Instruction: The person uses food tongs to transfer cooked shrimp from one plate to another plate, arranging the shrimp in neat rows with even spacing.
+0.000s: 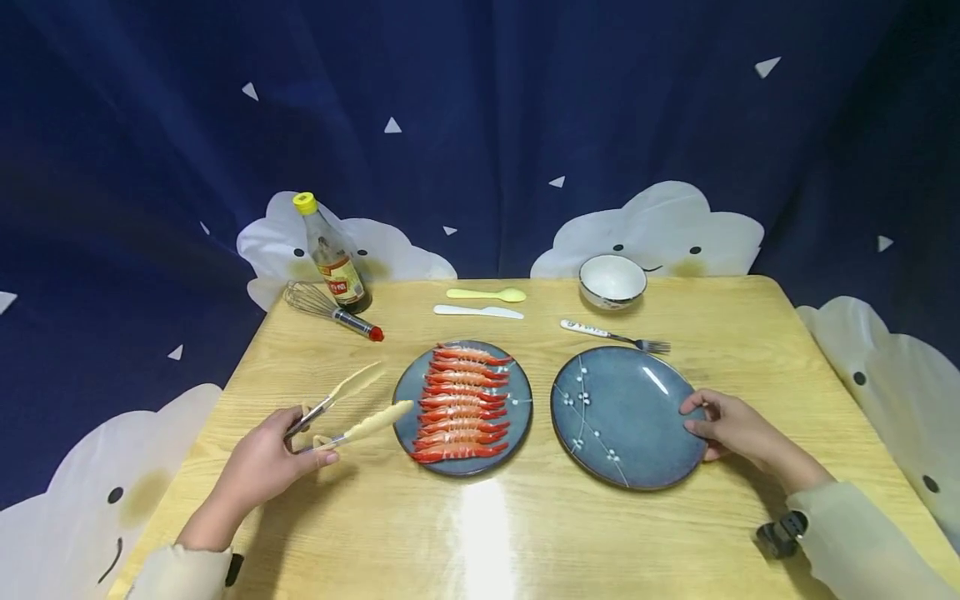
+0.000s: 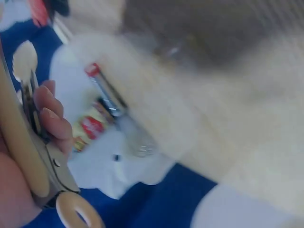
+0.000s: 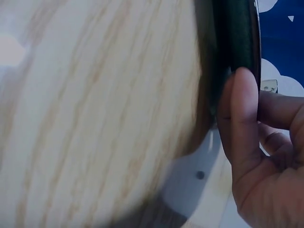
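Note:
My left hand (image 1: 262, 462) grips a pair of metal tongs (image 1: 378, 421) with cream tips, which spread apart to the left of a plate of prawns. Red-and-white prawns (image 1: 461, 404) lie stacked in a column on that blue-grey plate (image 1: 521, 429). On the right, my right hand (image 1: 738, 429) pinches the right rim of a second blue-grey plate (image 1: 637, 425) with a white blossom pattern. The right wrist view shows this plate's edge (image 3: 244, 33) between thumb and fingers. Whether it lies fully flat I cannot tell.
Toward the back left stand a sauce bottle (image 1: 339, 271) and a whisk (image 1: 337, 314). A yellow spoon (image 1: 487, 294) and white knife (image 1: 480, 312) lie behind the prawns. Behind the right plate are a fork (image 1: 615, 336) and a white bowl (image 1: 612, 282). A dark blue curtain (image 1: 480, 125) hangs behind.

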The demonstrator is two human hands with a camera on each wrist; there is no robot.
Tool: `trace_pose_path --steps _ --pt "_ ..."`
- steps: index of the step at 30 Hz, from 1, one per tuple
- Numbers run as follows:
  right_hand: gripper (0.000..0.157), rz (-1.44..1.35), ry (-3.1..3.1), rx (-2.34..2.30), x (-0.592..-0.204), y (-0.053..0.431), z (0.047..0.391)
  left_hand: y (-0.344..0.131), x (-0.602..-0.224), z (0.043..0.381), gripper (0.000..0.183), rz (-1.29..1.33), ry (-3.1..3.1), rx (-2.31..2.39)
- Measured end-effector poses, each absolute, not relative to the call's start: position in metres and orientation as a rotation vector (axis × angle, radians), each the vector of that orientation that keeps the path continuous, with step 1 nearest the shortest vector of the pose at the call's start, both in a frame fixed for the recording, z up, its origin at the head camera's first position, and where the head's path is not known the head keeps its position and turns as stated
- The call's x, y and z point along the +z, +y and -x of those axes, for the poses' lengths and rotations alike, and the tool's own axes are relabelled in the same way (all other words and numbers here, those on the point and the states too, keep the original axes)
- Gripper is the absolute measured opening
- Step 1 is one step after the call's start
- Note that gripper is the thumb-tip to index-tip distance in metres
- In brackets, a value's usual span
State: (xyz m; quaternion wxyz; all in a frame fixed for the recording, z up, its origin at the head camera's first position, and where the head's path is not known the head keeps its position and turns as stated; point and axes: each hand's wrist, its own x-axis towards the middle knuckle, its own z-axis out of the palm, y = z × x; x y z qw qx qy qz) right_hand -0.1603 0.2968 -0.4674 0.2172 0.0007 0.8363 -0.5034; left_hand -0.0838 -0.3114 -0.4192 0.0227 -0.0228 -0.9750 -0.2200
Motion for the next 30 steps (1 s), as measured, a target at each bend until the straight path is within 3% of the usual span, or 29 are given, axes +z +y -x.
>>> trace_pose_path --steps 8,30 --pt "0.032 0.021 2.333 -1.395 -0.469 0.297 0.163 -0.285 -0.406 0.067 0.062 0.381 -2.933 -0.393" --pt "0.041 0.078 2.441 -1.462 -0.476 0.296 0.155 -0.279 -0.402 0.065 0.046 0.544 -3.005 -0.226"
